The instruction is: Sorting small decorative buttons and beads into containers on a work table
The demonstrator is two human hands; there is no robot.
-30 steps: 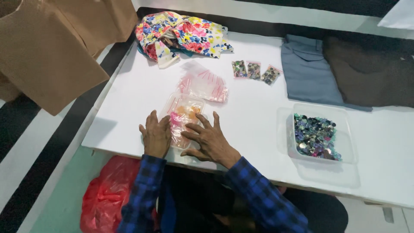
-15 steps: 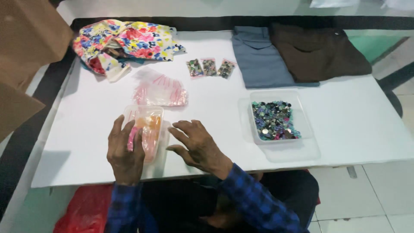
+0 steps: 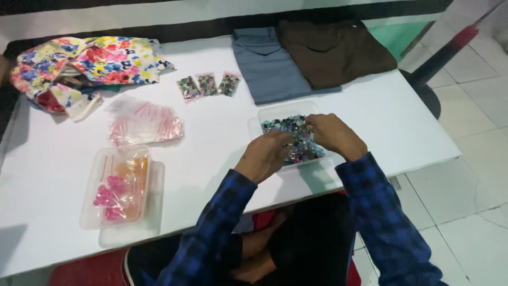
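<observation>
Left hand (image 3: 266, 154) reached into the clear plastic tray (image 3: 271, 113) of small dark, glittering pieces (image 3: 296, 135), fingers curled down among them, fingertips buried and out of sight; could not tell whether anything was pinched. Right hand (image 3: 333, 135) dipped into the same tray from the other side, knuckles up, fingers bent into the heap, grip likewise hidden. Hard to make out what the pieces were: tiny, mixed blue, green and silver. Sat near the front edge of the white table (image 3: 222, 132), right of centre. Just behind, three small clear bags (image 3: 207, 85) of similar pieces in a row, each with a red strip at the top. Farther back, folded grey-blue cloth (image 3: 275, 66) beside folded brown cloth (image 3: 330, 50). To the left, a loose pile of empty clear bags with red strips (image 3: 144, 124); nearer the front, a second clear tray (image 3: 117, 188) holding pink and orange bits. Flowered fabric (image 3: 84, 61) bunched at the far left corner, partly cut off.
</observation>
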